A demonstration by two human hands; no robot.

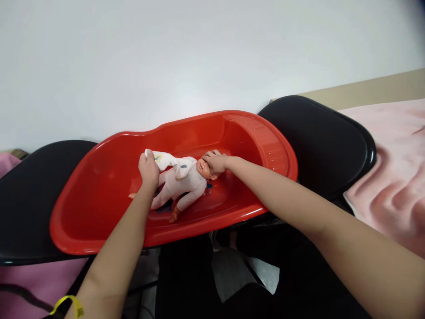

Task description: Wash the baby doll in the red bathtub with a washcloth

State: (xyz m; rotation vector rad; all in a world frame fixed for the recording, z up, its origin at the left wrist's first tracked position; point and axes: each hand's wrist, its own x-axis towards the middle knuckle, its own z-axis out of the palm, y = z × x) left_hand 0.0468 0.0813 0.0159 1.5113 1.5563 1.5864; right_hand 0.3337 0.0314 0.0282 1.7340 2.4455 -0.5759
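A baby doll (182,182) in pale pink clothing lies on its back inside a red baby bathtub (89,195), its head to the right and legs to the left. My left hand (149,170) is closed round one end of a white printed cloth (168,160), lifted above the doll's legs. The cloth's other end hangs down onto the doll's chest. My right hand (215,162) lies over the top of the doll's head, fingers curved round it and covering part of the face. Some dark spots show on the tub floor beside the doll's neck.
The tub spans two black seats, one at the left (29,204) and one at the right (318,141). A white wall (186,57) stands behind. Pink fabric (395,164) lies at the far right, and a pink-purple surface (49,281) shows at the lower left.
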